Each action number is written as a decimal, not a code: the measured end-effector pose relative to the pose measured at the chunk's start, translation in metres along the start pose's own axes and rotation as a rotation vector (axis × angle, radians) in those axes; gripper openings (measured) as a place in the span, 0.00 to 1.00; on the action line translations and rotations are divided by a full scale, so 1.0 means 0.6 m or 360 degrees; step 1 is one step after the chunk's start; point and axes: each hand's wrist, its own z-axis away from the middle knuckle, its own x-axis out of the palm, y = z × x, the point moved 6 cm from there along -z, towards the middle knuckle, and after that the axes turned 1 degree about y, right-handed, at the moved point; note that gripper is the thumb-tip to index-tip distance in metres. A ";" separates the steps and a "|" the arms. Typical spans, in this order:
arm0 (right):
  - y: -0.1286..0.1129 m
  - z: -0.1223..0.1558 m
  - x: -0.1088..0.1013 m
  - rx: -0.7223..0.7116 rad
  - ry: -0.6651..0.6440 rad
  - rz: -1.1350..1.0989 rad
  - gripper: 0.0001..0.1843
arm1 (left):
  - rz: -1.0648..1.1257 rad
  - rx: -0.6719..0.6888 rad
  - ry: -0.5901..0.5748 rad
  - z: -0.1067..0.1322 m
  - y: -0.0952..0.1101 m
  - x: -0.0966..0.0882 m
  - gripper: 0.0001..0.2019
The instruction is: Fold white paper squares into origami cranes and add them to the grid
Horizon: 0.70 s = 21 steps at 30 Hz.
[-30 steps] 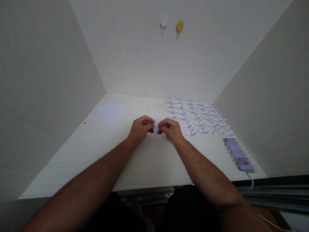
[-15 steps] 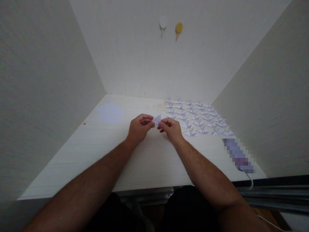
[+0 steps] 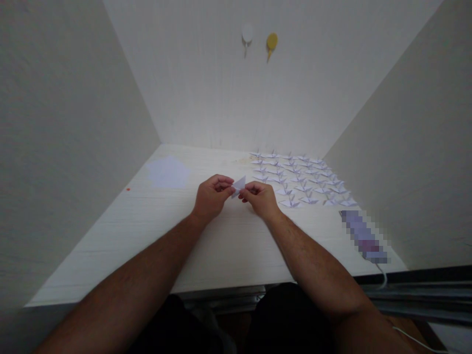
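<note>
A small folded piece of white paper (image 3: pixel 240 184) is held up between my two hands over the middle of the table. My left hand (image 3: pixel 214 196) pinches its left edge with thumb and fingers. On the other side, the thumb and forefinger of my right hand (image 3: pixel 260 196) grip its right part. One pointed corner of the paper rises above the fingertips; its lower folds are partly hidden by my thumbs. Right of my hands, several white paper cranes (image 3: pixel 290 202) stand in rows on the table.
Loose white paper sheets (image 3: pixel 168 172) lie at the back left of the white table (image 3: pixel 147 255), near a small red dot (image 3: pixel 128 189). A pixelated flat object (image 3: pixel 363 236) with a white cable (image 3: pixel 383 280) is at the right edge. White (image 3: pixel 247 34) and yellow hooks (image 3: pixel 272 41) hang on the back wall.
My right fingertips have shifted slightly left along the folded paper, and the paper's lower left part shows a little more. Both hands keep hold of it. The cranes have not moved.
</note>
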 end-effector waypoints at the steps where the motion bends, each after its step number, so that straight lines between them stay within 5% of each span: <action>1: 0.000 0.000 0.000 0.0000 -0.0002 0.0000 0.10 | -0.0004 0.0000 0.0003 0.000 0.001 0.000 0.11; 21: -0.033 0.015 0.004 -0.0113 0.0107 0.0387 0.10 | 0.0081 -0.0026 -0.0081 0.004 0.011 0.012 0.15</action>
